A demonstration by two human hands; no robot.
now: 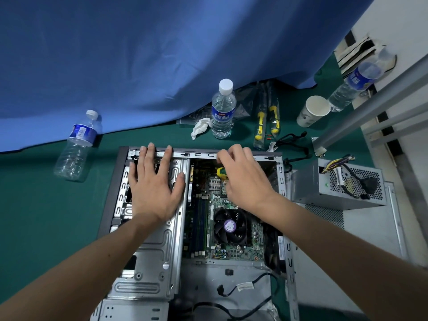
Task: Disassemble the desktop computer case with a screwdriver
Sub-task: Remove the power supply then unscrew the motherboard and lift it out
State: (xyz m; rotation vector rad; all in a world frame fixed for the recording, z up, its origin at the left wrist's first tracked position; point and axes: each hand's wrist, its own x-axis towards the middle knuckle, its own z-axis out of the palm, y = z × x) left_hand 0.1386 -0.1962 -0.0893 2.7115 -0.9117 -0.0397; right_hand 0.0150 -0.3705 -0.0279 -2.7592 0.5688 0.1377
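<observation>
The open desktop computer case (148, 262) lies flat on the green table, its motherboard (234, 251) and black CPU fan (229, 225) exposed. My left hand (154, 187) rests flat with spread fingers on the metal drive cage at the case's far left corner. My right hand (243, 179) is over the far part of the motherboard, fingers curled round a screwdriver with a yellow-and-green handle (221, 173); its tip is hidden under the hand.
A removed power supply (338, 184) with cables sits right of the case on a side panel (393, 228). Behind stand a water bottle (222, 110), crumpled tissue (201, 127), bagged yellow screwdrivers (266, 121) and a paper cup (312, 111). An empty bottle (77, 147) lies left.
</observation>
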